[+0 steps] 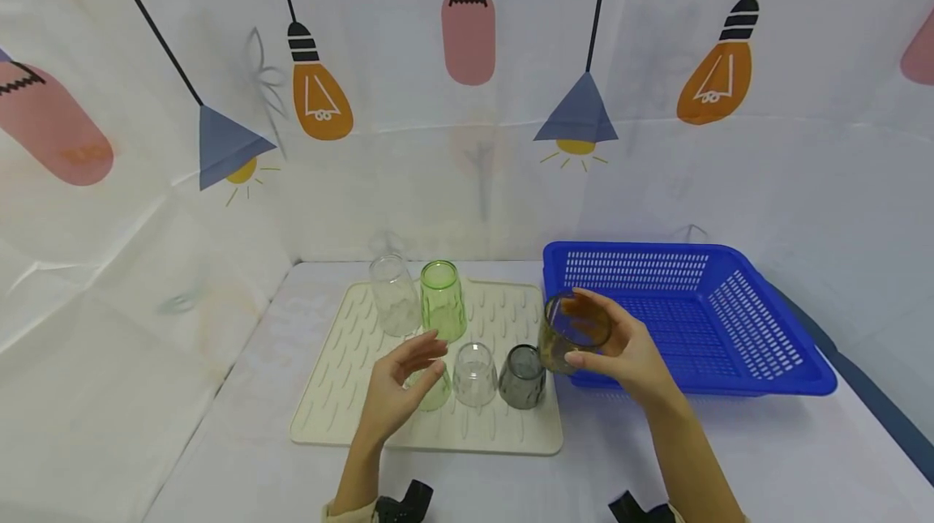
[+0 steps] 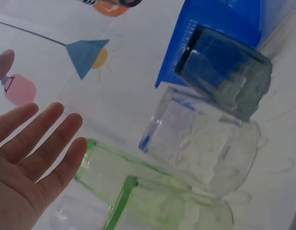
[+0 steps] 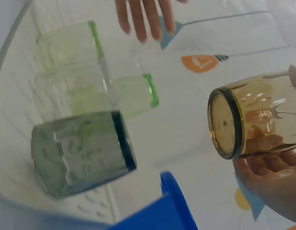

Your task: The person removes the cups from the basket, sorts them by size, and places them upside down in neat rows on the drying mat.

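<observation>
My right hand (image 1: 631, 353) holds an amber glass (image 1: 558, 345), fingers and thumb on its sides. In the right wrist view its thick base points toward the ribbed side of the mat. Beside it on the cream draining mat (image 1: 336, 417), a grey glass (image 1: 522, 381), a short clear glass (image 1: 475, 377) and a short green glass (image 1: 435, 395) stand base up in a row. My left hand (image 1: 397, 385) hovers over the mat, partly hiding the short green glass, its fingers extended and holding nothing. Farther back are a tall clear glass (image 1: 394, 296) and a tall green glass (image 1: 443, 304).
A blue plastic basket (image 1: 730, 385) with slotted walls stands to the right of the mat, its near-left part behind the amber glass and right hand. White sheeting (image 1: 409, 182) printed with lamps hangs behind the white table (image 1: 241, 458).
</observation>
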Demonstrator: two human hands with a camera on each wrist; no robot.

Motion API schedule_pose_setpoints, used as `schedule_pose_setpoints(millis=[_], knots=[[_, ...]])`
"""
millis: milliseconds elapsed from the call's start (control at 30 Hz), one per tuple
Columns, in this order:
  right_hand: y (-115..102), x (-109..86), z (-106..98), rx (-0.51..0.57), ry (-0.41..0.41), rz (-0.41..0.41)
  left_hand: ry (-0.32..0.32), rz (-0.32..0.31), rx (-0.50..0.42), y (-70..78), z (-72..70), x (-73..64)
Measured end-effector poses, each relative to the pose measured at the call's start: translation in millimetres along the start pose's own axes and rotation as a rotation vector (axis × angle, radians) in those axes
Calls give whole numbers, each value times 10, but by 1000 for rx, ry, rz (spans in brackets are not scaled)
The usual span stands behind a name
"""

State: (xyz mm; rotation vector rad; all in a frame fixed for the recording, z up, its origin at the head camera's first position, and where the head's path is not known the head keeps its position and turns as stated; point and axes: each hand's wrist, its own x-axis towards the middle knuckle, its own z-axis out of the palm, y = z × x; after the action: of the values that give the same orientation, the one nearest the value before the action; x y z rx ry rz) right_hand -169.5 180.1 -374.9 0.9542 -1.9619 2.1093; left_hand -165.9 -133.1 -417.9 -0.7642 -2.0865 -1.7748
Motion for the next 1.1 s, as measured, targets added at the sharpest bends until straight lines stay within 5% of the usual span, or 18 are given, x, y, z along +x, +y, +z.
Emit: schedule_pose_setpoints(millis=[467, 1100], knots=[[47, 135, 359, 13, -77, -44, -139, 56, -157, 134, 368, 226], [129, 163, 537, -47, -99, 51, -212, 35, -158, 187, 460, 304]])
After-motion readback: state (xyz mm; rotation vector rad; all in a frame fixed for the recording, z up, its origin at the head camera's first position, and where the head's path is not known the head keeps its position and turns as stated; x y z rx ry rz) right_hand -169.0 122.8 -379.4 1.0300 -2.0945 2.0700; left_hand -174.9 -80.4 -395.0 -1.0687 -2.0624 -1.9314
